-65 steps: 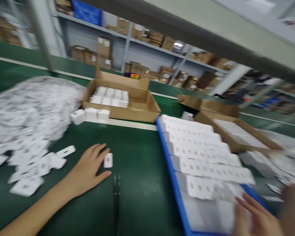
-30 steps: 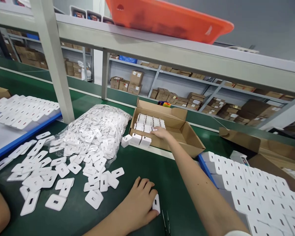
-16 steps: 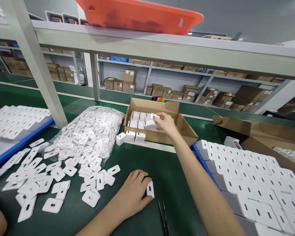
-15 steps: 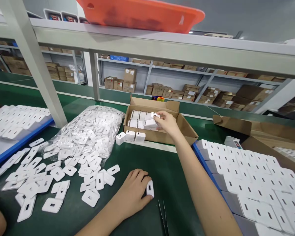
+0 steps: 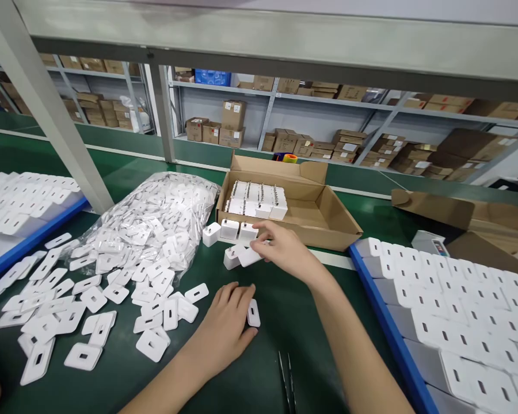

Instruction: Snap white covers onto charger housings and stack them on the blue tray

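Note:
My right hand (image 5: 280,250) pinches a white charger block (image 5: 251,256) just in front of the cardboard box. A second white block (image 5: 233,257) touches it on the left; whether the fingers also hold that one I cannot tell. Low on the green table, my left hand (image 5: 227,322) curls around a small white piece with a dark slot (image 5: 253,314), thumb below it and index finger above. Inside the open cardboard box (image 5: 336,215), rows of white charger blocks (image 5: 256,198) with metal prongs fill the left part. Three more blocks (image 5: 229,229) stand along its front.
A clear bag of white slotted plates (image 5: 159,213) lies left, with loose plates (image 5: 84,356) spilling toward me. Black tweezers (image 5: 287,382) rest near the front. Blue-edged trays of white housings flank me, right (image 5: 449,310) and left (image 5: 30,201). A metal shelf beam (image 5: 259,40) crosses above.
My right hand has come out of the cardboard box toward me, bringing white charger blocks down to the table. My left hand stays around the slotted piece. The view has tilted down.

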`<state>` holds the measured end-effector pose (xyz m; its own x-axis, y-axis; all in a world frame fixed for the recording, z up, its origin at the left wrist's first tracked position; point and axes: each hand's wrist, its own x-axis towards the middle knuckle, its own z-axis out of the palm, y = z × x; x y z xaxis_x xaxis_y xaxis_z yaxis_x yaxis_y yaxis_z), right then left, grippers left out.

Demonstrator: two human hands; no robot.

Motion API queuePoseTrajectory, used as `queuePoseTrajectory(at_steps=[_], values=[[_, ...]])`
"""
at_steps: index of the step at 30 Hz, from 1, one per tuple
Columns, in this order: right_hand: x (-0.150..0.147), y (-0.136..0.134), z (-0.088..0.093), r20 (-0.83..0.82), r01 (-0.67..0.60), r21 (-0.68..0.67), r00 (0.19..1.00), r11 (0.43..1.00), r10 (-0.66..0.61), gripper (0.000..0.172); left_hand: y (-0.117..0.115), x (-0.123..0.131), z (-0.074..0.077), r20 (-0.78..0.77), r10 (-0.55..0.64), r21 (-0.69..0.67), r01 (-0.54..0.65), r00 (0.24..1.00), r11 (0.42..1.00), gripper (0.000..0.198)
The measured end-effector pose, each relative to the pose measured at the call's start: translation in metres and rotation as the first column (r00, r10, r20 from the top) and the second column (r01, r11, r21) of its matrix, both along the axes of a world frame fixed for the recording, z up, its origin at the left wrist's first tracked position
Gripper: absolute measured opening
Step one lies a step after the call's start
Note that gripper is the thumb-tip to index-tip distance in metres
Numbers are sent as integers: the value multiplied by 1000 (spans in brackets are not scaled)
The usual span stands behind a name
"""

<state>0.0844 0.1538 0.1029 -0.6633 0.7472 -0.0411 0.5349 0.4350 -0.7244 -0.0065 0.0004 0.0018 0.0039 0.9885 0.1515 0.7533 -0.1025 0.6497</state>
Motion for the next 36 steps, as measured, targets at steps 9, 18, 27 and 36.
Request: queuePoseTrajectory(at_steps=[9, 18, 27, 36], values=[[-23, -66, -11, -326, -342, -405, 921, 848, 216, 25, -5, -12, 6, 754, 174, 262, -533, 633, 805, 67], [-20, -58, -46, 33, -311, -21, 950, 950, 312, 23, 1, -37, 12, 671, 382, 268, -689, 635, 674, 32], [-42, -71, -77, 97, -362, 174, 932, 916, 350, 66, 4, -52, 16, 590, 395, 335, -659, 704, 673, 24], [-37, -61, -52, 50, -320, 446, 941, 836, 333, 49, 4, -62, 23, 765, 329, 52, -562, 554, 826, 35]])
